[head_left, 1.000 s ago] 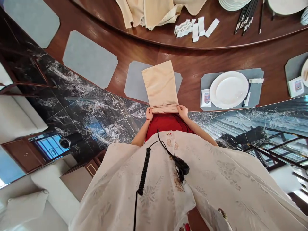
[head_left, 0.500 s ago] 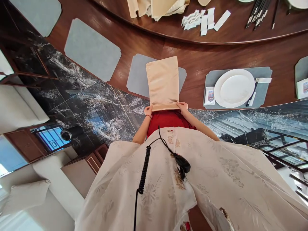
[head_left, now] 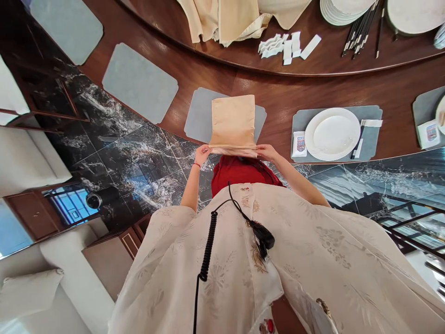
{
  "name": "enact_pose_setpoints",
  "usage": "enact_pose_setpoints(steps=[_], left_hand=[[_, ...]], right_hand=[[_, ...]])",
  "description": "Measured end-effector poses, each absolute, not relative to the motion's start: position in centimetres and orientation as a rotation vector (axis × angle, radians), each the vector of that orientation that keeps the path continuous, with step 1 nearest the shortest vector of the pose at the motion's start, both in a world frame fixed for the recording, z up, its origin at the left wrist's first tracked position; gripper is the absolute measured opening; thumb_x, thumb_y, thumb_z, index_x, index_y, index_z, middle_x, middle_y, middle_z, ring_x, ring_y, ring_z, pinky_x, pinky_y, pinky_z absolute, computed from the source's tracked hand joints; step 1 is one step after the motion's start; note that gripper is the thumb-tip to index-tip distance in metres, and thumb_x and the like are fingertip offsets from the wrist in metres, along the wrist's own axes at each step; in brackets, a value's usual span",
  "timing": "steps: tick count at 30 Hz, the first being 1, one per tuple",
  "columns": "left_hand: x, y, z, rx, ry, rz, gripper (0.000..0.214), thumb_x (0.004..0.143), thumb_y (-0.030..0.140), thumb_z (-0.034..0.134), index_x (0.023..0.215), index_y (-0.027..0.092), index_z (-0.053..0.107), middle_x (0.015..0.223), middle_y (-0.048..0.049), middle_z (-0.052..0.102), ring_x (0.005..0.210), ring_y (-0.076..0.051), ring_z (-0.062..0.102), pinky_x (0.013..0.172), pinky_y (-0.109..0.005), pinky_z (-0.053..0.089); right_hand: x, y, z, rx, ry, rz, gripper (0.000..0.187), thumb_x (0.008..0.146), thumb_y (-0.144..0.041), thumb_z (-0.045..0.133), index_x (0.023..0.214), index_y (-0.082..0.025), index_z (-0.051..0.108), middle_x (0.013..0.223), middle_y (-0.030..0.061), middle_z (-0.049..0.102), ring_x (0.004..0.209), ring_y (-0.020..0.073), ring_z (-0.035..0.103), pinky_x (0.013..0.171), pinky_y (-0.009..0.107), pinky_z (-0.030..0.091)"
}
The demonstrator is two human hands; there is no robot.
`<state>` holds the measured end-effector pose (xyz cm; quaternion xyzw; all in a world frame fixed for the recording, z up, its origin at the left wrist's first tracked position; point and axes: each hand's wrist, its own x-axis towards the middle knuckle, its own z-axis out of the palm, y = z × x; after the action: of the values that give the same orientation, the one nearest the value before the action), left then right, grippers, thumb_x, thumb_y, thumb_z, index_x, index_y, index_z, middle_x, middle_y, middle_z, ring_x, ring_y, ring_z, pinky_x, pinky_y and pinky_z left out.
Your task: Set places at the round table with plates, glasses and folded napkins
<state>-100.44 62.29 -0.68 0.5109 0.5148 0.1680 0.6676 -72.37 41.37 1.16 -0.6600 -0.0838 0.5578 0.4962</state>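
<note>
A beige cloth napkin [head_left: 232, 121] lies folded over a grey placemat [head_left: 200, 116] at the edge of the brown wooden table [head_left: 278, 93]. My left hand [head_left: 202, 153] pinches the near left corner of the napkin's pleated edge. My right hand [head_left: 267, 151] grips the near right corner of the same edge. Both hands are closed on the cloth, at the table's rim just above my red skirt.
To the right sits a set place: white plate [head_left: 332, 133], packet [head_left: 299, 143] and chopsticks on a grey mat. More grey mats [head_left: 140, 82] lie left. The raised turntable holds a napkin pile [head_left: 236, 18], white paper rests [head_left: 287, 45], chopsticks [head_left: 358, 25] and stacked plates [head_left: 339, 7].
The visible flat part of the napkin has become shorter as more cloth gathered at its near edge. My hands moved forward and slightly apart along that edge.
</note>
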Motion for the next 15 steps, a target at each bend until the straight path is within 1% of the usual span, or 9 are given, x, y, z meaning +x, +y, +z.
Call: enact_pose_setpoints(steps=[2,5,7,9,11,13,15], left_hand=[[-99.7,63.6,0.3,1.221,1.122,0.457,0.022,0.069,0.02,0.09,0.077,0.017,0.069,0.086,-0.0069,0.073,0.091,-0.019,0.068,0.092,-0.033,0.057],[-98.7,65.0,1.1,1.262,1.065,0.572,0.029,0.068,0.032,0.093,0.079,0.018,0.069,0.088,-0.007,0.074,0.092,-0.02,0.069,0.092,-0.035,0.059],[-98.4,65.3,1.2,1.256,1.025,0.587,0.036,0.067,0.042,0.094,0.08,0.019,0.07,0.085,-0.0049,0.074,0.09,-0.02,0.07,0.091,-0.034,0.06],[-98.3,65.3,0.9,1.244,0.98,0.532,0.04,0.066,0.05,0.094,0.081,0.02,0.071,0.084,-0.0034,0.074,0.088,-0.02,0.071,0.09,-0.034,0.06],[-98.4,65.1,0.6,1.265,0.971,0.484,0.044,0.063,0.054,0.095,0.081,0.02,0.073,0.086,-0.0045,0.075,0.09,-0.022,0.073,0.092,-0.037,0.061],[-98.4,64.8,0.4,1.329,1.011,0.527,0.045,0.061,0.055,0.096,0.078,0.021,0.073,0.101,-0.0087,0.077,0.102,-0.026,0.073,0.098,-0.04,0.059],[-98.3,64.5,0.3,1.39,1.051,0.632,0.044,0.063,0.055,0.096,0.075,0.021,0.071,0.123,-0.0131,0.073,0.124,-0.03,0.067,0.106,-0.042,0.055]], right_hand=[[-71.6,42.6,2.8,-1.539,-0.093,1.395,0.023,0.072,-0.02,0.088,0.087,-0.019,0.071,0.085,0.0016,0.075,0.087,0.0155,0.072,0.09,0.031,0.062],[-70.5,43.7,4.0,-1.37,-0.136,1.494,0.034,0.069,-0.02,0.089,0.1,-0.021,0.074,0.107,0.0049,0.079,0.106,0.0189,0.072,0.101,0.035,0.06],[-70.0,43.9,3.8,-1.373,-0.214,1.498,0.035,0.066,-0.025,0.092,0.098,-0.022,0.077,0.109,0.0055,0.079,0.112,0.0232,0.072,0.104,0.039,0.059],[-69.5,43.8,3.1,-1.507,-0.338,1.347,0.029,0.066,-0.032,0.092,0.089,-0.022,0.078,0.103,0.005,0.078,0.112,0.0267,0.071,0.107,0.044,0.057],[-69.0,43.6,2.3,-1.674,-0.501,1.084,0.026,0.07,-0.041,0.09,0.082,-0.022,0.078,0.105,0.0056,0.076,0.115,0.029,0.069,0.111,0.048,0.053],[-68.5,43.4,1.7,-1.768,-0.661,0.848,0.029,0.074,-0.049,0.087,0.081,-0.023,0.078,0.118,0.0076,0.073,0.125,0.0311,0.063,0.115,0.051,0.048],[-68.1,43.2,1.2,-1.786,-0.777,0.716,0.031,0.079,-0.055,0.082,0.084,-0.025,0.077,0.13,0.0083,0.069,0.136,0.0321,0.055,0.119,0.053,0.044]])
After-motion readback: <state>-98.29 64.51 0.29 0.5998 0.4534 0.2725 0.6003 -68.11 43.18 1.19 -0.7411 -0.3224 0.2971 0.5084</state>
